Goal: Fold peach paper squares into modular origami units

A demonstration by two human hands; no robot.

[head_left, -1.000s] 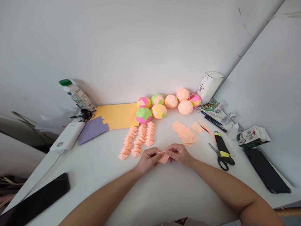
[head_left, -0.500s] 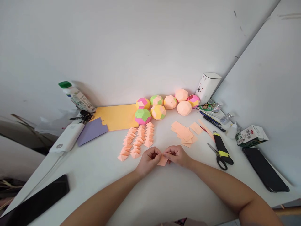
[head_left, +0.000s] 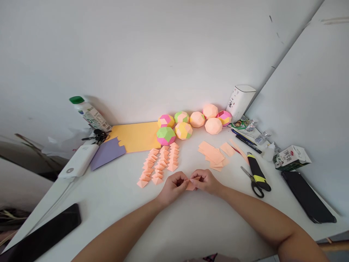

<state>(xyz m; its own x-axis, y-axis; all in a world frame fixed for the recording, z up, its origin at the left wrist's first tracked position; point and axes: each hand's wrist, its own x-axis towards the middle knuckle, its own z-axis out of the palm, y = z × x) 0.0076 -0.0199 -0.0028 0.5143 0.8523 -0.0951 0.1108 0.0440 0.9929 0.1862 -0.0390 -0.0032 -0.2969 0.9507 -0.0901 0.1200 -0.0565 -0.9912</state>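
Note:
Between my two hands is a small peach paper piece (head_left: 191,186), partly folded, with a pointed flap showing at its upper right. My left hand (head_left: 174,185) pinches its left edge between thumb and fingers. On the other side my right hand (head_left: 206,182) grips it, thumb across the front. Left of the hands lie three rows of folded peach paper units (head_left: 147,168), overlapping one another. A loose pile of peach paper rectangles (head_left: 213,153) lies beyond my right hand.
Several faceted paper balls (head_left: 165,135) sit by the wall. Scissors (head_left: 253,183) and a utility knife (head_left: 257,171) lie at right, near a milk carton (head_left: 291,157) and a black phone (head_left: 308,196). Yellow card (head_left: 139,136), purple card (head_left: 106,153) and a white power strip (head_left: 79,160) are at left.
The paper piece has turned or been folded between my fingers, so a pointed flap now shows by my right thumb. Both hands keep hold in nearly the same spot.

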